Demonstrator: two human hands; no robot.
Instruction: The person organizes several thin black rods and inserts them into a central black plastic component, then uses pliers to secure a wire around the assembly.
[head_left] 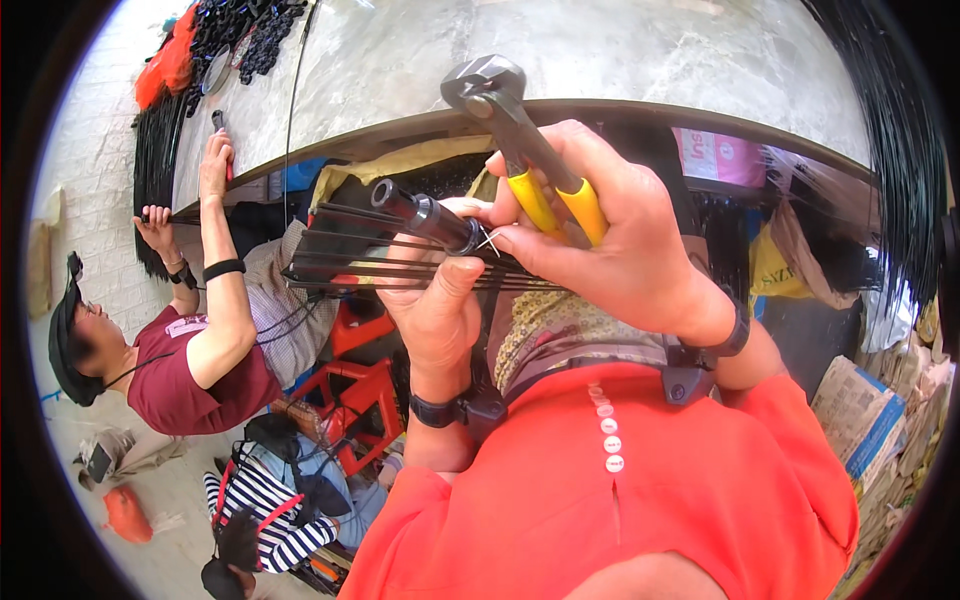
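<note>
My right hand [625, 235] is closed around a pair of end-cutting pincers [520, 125] with yellow grips, their dark jaws pointing up and away from me. Between its thumb and fingers passes a thin pale wire [490, 241]. Just beside it, my left hand [435, 315] grips a black tubular umbrella runner [440, 220] and a bundle of thin black ribs [350, 262] that fan out to the left. The wire lies at the collar where the ribs meet the runner. My fingers partly hide that joint.
A grey worktable [600, 60] runs across the far side, with black rods [885, 150] hanging over its right end. At left, a person in a maroon shirt [215, 380] works at the table. Red stools [365, 400] and another person in stripes [285, 515] are lower left.
</note>
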